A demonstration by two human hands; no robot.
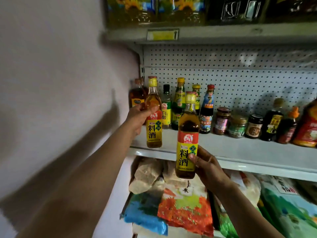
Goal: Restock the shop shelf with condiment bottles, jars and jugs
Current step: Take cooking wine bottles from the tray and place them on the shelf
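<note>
Front strip of my middle shelf [240, 148] is bare along its whole edge, open to reach. Back row blocks depth: bottles [178, 107] at left, jars [223, 121] mid, dark sauce bottles [272, 121] right. Wall [51, 83] closes the left side; upper shelf [223, 33] caps headroom.

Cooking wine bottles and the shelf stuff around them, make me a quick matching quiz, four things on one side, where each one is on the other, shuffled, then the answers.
Things
1. left hand
2. right hand
3. row of small jars
4. rice bags

Places
A. on the shelf below the bottles
B. gripping the cooking wine bottle in front of the shelf edge
C. standing on the middle shelf, right of the tall bottles
D. holding the cooking wine bottle by the wall

Pairs: 1-D, 2-B, 3-C, 4-A
</note>
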